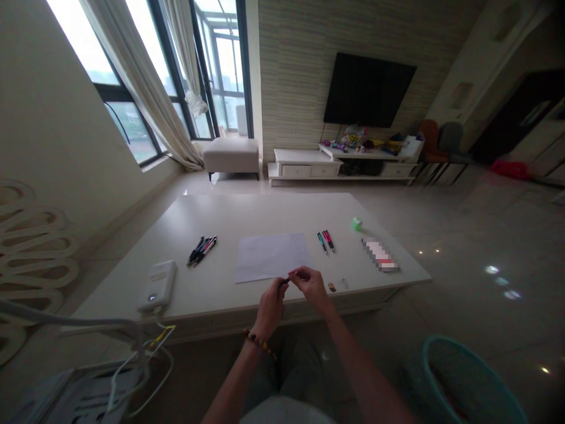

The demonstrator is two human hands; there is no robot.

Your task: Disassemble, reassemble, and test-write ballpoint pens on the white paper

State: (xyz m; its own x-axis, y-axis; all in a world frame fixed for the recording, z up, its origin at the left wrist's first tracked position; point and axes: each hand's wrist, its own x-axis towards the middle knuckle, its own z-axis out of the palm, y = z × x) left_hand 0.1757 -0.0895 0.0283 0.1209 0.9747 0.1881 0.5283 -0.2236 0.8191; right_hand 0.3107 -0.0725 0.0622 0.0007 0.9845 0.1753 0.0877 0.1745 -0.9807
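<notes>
Left hand (271,303) and right hand (311,285) pinch a slim dark object (286,281), apparently a pen, between their fingers (301,271) above the white bench's (265,212) near edge, beside a paper sheet (270,257).

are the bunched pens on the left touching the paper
Apart: the head view shows a strip of tabletop between the pens and the paper.

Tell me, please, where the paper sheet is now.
In the head view, the paper sheet lies just beyond the left hand, between the larger pen bunch on the left and the smaller pen group on the right.
</notes>
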